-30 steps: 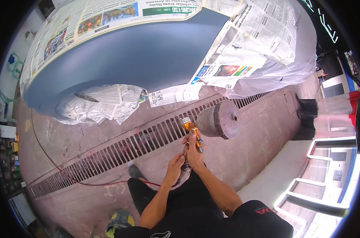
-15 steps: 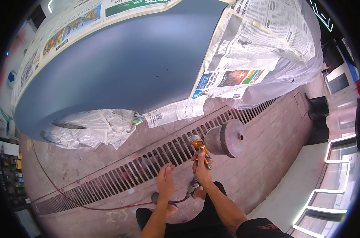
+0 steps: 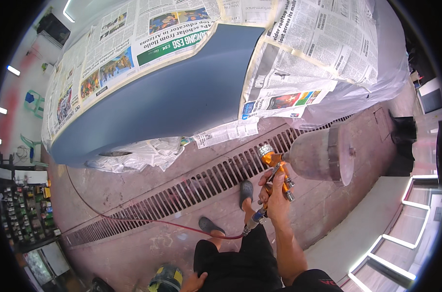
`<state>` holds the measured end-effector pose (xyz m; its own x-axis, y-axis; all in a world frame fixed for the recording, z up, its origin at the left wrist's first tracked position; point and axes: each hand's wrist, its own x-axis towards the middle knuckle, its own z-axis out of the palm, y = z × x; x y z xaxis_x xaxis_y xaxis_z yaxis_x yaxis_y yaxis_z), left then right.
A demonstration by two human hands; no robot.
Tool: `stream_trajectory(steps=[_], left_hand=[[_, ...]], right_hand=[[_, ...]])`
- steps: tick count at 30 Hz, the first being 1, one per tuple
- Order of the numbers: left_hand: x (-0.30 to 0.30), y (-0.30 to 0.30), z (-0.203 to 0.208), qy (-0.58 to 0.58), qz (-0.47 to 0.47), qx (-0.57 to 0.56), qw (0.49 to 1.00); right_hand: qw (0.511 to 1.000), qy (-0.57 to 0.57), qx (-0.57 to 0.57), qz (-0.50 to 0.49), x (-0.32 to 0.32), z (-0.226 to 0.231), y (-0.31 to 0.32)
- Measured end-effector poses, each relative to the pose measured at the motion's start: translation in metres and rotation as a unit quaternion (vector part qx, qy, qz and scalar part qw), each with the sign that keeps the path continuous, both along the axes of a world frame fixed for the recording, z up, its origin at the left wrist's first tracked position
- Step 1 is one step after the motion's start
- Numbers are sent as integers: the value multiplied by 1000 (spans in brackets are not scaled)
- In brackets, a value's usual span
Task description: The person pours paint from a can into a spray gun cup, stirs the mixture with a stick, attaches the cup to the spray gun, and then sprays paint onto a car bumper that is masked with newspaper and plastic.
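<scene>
My right hand (image 3: 278, 198) is wrapped round the handle of an orange spray gun (image 3: 270, 156). A large cloudy paint cup (image 3: 313, 152) is joined to the gun and lies tilted out to the right. From the handle's lower end, a connector with a small regulator (image 3: 252, 223) leads into a red air hose (image 3: 182, 226). The gun is apart from the blue-grey car fender (image 3: 172, 95), which lies ahead to the left. Low by my black shorts, my left hand (image 3: 195, 281) hangs with nothing visible in it, fingers loosely apart and partly hidden.
Taped newspaper (image 3: 289, 53) and plastic sheeting (image 3: 347, 104) cover the car round the fender. A slotted floor grate (image 3: 196, 187) runs diagonally between the car and me. A bucket (image 3: 165, 278) stands at my lower left. Shelves with small containers (image 3: 28, 209) line the far left.
My left hand has dropped from beside the gun to near my thigh. The right hand has carried the spray gun rightward. The view has shifted, showing more of the newspaper and my feet.
</scene>
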<state>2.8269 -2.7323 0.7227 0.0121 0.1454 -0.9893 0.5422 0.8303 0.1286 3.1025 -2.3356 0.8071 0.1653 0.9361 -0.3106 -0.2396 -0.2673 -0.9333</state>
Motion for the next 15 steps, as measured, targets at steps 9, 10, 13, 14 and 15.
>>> stream_trajectory(steps=[9, 10, 13, 14, 15], left_hand=[[85, 524, 96, 248, -130, 753, 595], [92, 568, 108, 276, -140, 771, 557], [97, 663, 120, 338, -168, 803, 462], [95, 687, 119, 352, -179, 806, 441], [93, 704, 118, 364, -192, 808, 421]], right_hand=[[999, -6, 10, 49, 43, 23, 89], [998, -8, 7, 60, 48, 21, 93], [997, 7, 13, 75, 58, 15, 96], [996, 2, 11, 85, 61, 15, 98], [996, -4, 8, 93, 64, 18, 98]])
